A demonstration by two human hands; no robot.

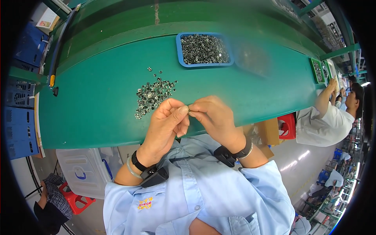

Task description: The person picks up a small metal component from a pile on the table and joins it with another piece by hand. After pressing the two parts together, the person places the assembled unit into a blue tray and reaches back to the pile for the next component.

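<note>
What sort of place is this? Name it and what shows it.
Likely a factory assembly line: a long green workbench, a blue tray of small metal parts, and a co-worker at the same bench.

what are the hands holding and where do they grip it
Both the left hand and right hand pinch one tiny metal part between their fingertips; it is too small to tell which part of it they grip.

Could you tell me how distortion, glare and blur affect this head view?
Head view: fisheye bends the green table edge, dark corners ring the frame; glare streaks the floor lower right; the small part between left hand and right hand is too tiny to resolve.
</note>
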